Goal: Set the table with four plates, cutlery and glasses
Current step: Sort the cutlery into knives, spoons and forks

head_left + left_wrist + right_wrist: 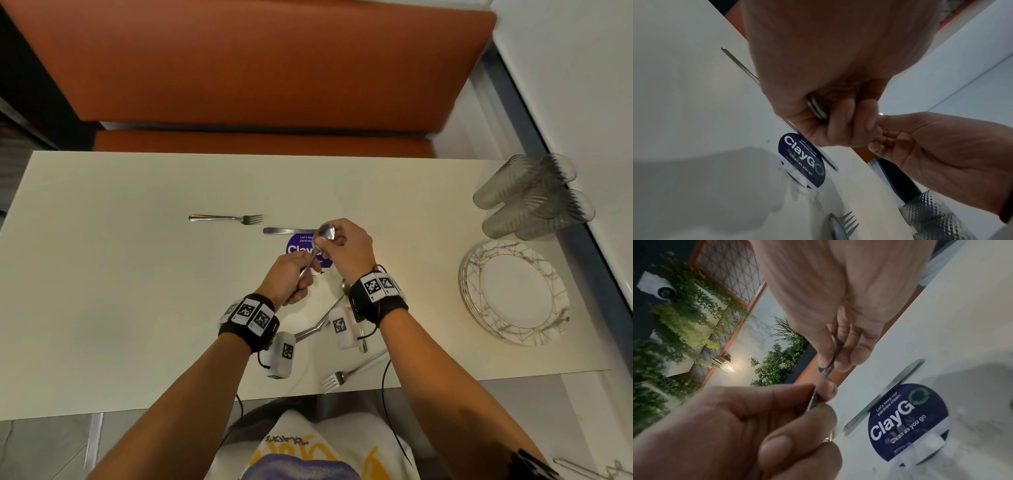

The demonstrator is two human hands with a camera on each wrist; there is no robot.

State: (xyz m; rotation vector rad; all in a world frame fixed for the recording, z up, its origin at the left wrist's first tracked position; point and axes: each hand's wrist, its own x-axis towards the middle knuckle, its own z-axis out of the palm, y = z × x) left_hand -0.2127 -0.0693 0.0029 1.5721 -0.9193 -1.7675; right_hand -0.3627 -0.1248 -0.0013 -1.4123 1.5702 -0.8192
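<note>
an orange padded bench (260, 61) runs behind a long cream table (102, 274), and a wall of green plants (680, 308) shows in the right wrist view. both hands meet over the middle of the table, above a round dark blue "claygo" sticker (294, 247). the left hand (291, 281) is closed around the handle of a shiny steel spoon (325, 233); the right hand (346, 250) pinches the spoon's bowl between thumb and fingers, so the spoon is held in the air between them. a flat steel knife (287, 231) lies on the table just beyond the sticker, and a gold-handled fork (224, 218) lies further left. more cutlery sits near the table's front edge beneath the wrists, among it a steel fork (337, 377) with tines toward the person. at the right end a stack of white plates with gold lines (517, 291) rests near four dimpled clear glasses (531, 197) lying on their sides.
</note>
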